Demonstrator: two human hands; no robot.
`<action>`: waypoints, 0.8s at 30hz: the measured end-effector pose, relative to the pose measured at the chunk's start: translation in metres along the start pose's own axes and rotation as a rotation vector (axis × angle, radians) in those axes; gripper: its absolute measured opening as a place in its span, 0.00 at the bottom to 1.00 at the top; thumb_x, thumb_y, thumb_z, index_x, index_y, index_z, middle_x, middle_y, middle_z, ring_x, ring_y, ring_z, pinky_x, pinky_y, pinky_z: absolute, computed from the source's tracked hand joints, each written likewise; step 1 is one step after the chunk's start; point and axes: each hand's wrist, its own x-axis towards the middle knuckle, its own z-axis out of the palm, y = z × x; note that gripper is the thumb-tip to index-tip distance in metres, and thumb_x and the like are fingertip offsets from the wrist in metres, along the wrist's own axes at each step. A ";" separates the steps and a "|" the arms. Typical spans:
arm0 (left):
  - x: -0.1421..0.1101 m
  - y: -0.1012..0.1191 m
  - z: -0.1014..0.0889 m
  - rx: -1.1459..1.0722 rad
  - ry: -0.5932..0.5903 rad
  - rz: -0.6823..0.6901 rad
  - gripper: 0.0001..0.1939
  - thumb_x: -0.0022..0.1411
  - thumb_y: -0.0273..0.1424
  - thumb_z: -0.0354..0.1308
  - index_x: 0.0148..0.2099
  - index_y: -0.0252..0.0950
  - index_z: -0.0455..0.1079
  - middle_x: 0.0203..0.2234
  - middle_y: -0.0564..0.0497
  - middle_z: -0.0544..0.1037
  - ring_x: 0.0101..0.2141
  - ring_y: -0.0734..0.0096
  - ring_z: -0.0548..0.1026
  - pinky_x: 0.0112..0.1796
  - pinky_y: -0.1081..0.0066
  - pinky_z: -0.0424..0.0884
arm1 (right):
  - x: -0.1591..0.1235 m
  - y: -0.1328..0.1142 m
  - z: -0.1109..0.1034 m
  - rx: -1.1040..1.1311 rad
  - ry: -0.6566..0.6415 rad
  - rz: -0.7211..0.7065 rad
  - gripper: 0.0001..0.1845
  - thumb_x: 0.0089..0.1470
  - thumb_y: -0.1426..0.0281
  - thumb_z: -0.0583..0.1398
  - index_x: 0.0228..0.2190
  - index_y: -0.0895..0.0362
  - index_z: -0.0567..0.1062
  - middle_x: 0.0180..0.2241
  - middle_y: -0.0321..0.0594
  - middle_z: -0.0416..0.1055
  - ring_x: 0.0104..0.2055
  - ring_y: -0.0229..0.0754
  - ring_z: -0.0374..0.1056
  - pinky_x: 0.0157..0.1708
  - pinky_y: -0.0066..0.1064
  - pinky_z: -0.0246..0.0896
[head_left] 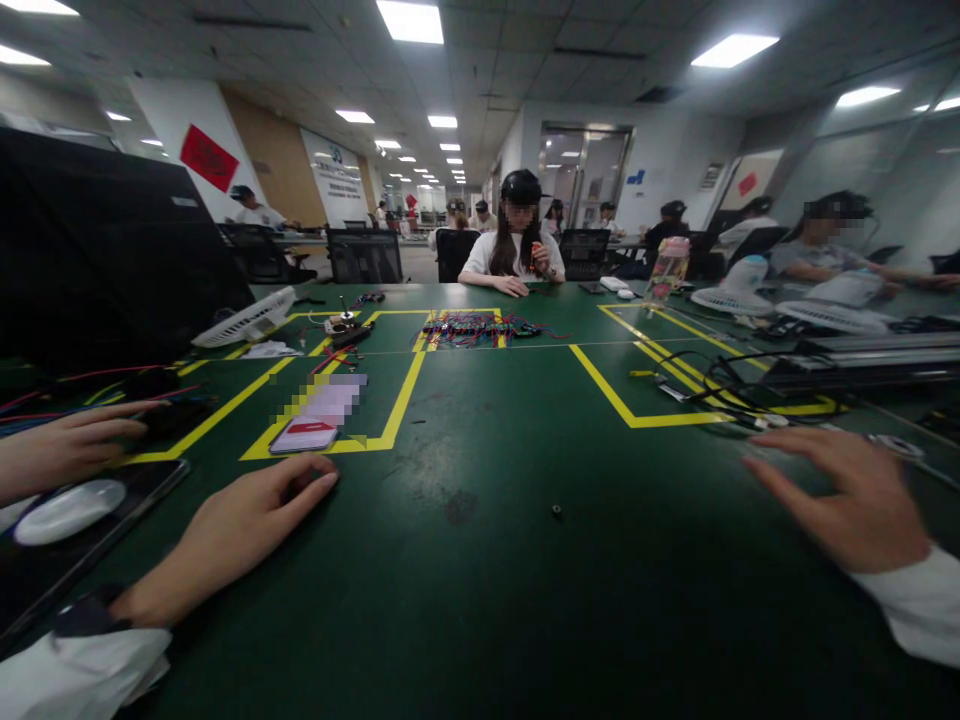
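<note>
My left hand (244, 515) rests on the green table (450, 600) at left of centre, its fingers loosely bent and the thumb a little apart, with nothing visible in it. Just beyond its fingertips lies a phone (304, 435), partly blurred out. Over on the right, my right hand (851, 490) is open, thumb and fingers spread, and holds nothing. Closest to it are black cables (724, 385) and a metal ring-like part (896, 447). A small nut-like metal piece (556, 511) sits on the table between my hands.
Another person's hand (71, 445) is at far left, by a white mouse (69, 512). Yellow tape (405, 400) marks the table. A tangle of red and blue wires (480, 330) lies ahead. Across sits a person (510, 250) holding something orange. White fans (739, 290) stand right.
</note>
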 end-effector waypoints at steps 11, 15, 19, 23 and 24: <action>-0.002 -0.003 0.001 -0.024 0.008 0.031 0.26 0.65 0.55 0.44 0.51 0.45 0.70 0.49 0.48 0.80 0.45 0.55 0.78 0.46 0.59 0.70 | 0.034 -0.177 0.070 0.613 -0.490 -0.199 0.09 0.61 0.64 0.59 0.39 0.51 0.79 0.39 0.38 0.71 0.41 0.39 0.64 0.41 0.33 0.58; -0.003 -0.005 0.000 -0.039 -0.007 0.033 0.26 0.65 0.55 0.43 0.51 0.45 0.70 0.49 0.48 0.79 0.45 0.55 0.78 0.45 0.59 0.70 | 0.050 -0.152 0.061 0.599 -0.356 -0.191 0.10 0.64 0.65 0.56 0.39 0.54 0.77 0.38 0.38 0.71 0.40 0.36 0.67 0.40 0.31 0.60; -0.003 -0.006 0.000 -0.052 -0.008 0.039 0.26 0.65 0.55 0.43 0.51 0.45 0.70 0.48 0.49 0.79 0.46 0.56 0.78 0.45 0.59 0.70 | 0.071 -0.083 0.036 0.228 -0.008 -0.178 0.14 0.66 0.64 0.55 0.41 0.59 0.77 0.41 0.44 0.72 0.42 0.40 0.67 0.43 0.33 0.60; -0.004 -0.002 0.000 -0.042 -0.001 0.035 0.25 0.65 0.55 0.43 0.50 0.46 0.69 0.47 0.50 0.80 0.45 0.56 0.77 0.45 0.60 0.69 | 0.069 0.022 0.006 -0.370 0.038 -0.111 0.17 0.65 0.62 0.55 0.43 0.60 0.79 0.41 0.49 0.73 0.38 0.44 0.64 0.33 0.36 0.48; -0.004 -0.001 0.000 -0.039 0.001 0.033 0.25 0.65 0.55 0.43 0.50 0.46 0.69 0.47 0.50 0.80 0.45 0.56 0.77 0.45 0.60 0.69 | 0.062 0.051 0.000 -0.447 0.037 -0.032 0.17 0.64 0.62 0.57 0.43 0.60 0.79 0.41 0.51 0.73 0.35 0.44 0.62 0.31 0.35 0.43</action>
